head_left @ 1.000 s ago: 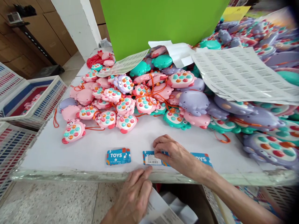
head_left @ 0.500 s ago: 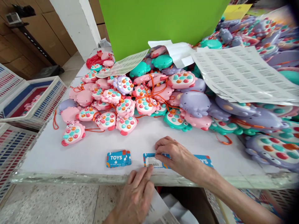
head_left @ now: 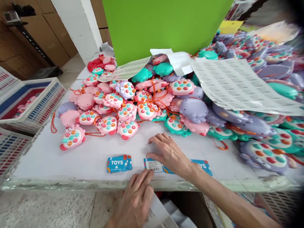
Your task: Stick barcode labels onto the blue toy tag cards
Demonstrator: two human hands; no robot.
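Note:
A row of blue cards printed TOYS (head_left: 201, 166) lies along the front of the table. The leftmost card in it (head_left: 146, 164) bears a white barcode sticker (head_left: 154, 166). My left hand (head_left: 137, 198) is at the table edge with its fingertips at that card's lower edge. A sheet of stickers (head_left: 161, 211) comes out from under its curled fingers and hangs below the edge. Over the row, my right hand (head_left: 169, 155) is open, thumb and fingers apart, nothing in it, covering part of the cards. To the left sits a small stack of TOYS cards (head_left: 119, 163).
Pink, purple and teal animal toys (head_left: 128, 112) with orange cords are heaped across the table's back and right. Label sheets (head_left: 235, 84) lie on the heap, before a green board (head_left: 163, 27). Plastic baskets (head_left: 45, 103) stand at left. The table's front edge (head_left: 71, 184) is close.
My right hand has lifted off the barcode sticker and its fingers have spread, so more of the sticker shows. My left hand has hardly moved. The view has shifted slightly.

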